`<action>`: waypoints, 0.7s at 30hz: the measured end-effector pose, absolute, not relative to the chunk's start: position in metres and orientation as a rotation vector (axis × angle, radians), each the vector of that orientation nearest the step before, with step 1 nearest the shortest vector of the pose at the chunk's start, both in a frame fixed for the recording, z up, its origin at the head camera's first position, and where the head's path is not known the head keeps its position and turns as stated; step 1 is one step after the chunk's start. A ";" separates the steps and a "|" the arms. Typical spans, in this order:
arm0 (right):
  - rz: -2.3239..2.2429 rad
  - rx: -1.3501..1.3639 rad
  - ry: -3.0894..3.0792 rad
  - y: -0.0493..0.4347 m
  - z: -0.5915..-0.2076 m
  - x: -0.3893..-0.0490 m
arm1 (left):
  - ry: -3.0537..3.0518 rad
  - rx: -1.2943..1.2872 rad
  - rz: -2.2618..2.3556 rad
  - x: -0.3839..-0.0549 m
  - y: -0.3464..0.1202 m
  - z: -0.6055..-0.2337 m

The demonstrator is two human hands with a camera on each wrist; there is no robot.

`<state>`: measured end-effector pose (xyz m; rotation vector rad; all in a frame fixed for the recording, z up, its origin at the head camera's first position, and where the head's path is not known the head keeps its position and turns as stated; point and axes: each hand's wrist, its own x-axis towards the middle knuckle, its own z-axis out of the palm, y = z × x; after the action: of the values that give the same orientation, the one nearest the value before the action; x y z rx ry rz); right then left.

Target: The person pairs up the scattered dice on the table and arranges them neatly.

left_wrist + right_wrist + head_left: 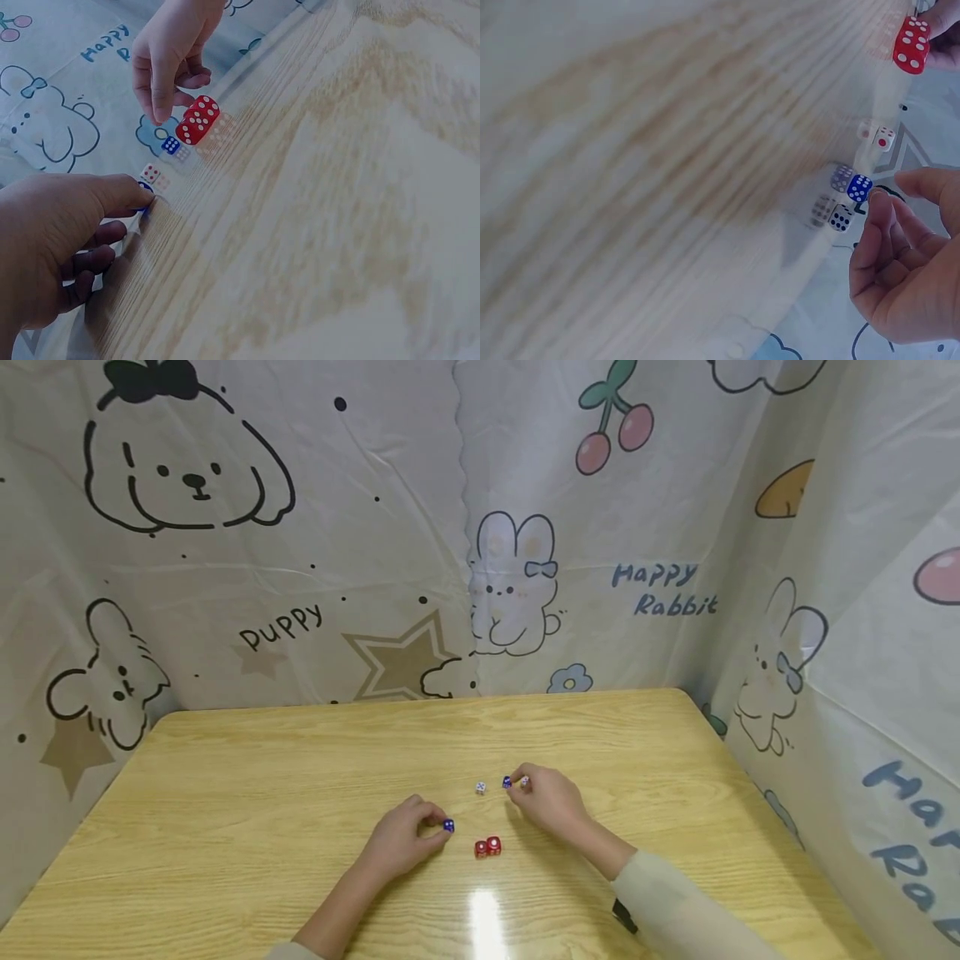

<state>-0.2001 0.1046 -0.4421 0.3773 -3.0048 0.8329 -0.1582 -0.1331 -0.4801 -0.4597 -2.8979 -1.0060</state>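
Observation:
My left hand [401,839] pinches a small blue die [448,826] between thumb and forefinger. In the left wrist view the thumb mostly hides that blue die [145,196]. My right hand [550,799] is beside a second blue die [507,782]. In the right wrist view this blue die [859,188] sits on the table at the fingertips, with thumb and forefinger apart. A white die [525,782], partly covered by the right hand, shows black dots. Another white die [481,787] is left of the second blue one. Two red dice [493,846] stand side by side nearer me.
The dice lie on a glossy wood-grain table [262,777]. A printed curtain [375,543] hangs behind the far edge and along the right side. Under the right sleeve shows a small dark object [624,916].

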 end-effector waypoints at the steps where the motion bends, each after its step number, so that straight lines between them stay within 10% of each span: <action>1: 0.833 0.370 -3.006 0.104 -0.443 -0.202 | -2.898 -0.460 -1.006 -0.158 -0.133 -0.480; 21: 0.797 0.276 -3.079 0.099 -0.446 -0.215 | -2.918 -0.447 -1.028 -0.157 -0.133 -0.477</action>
<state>-0.2151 0.0989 -0.4464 0.2760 -3.0795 0.7972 -0.1565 -0.1328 -0.4771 -0.4472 -2.9177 -1.0284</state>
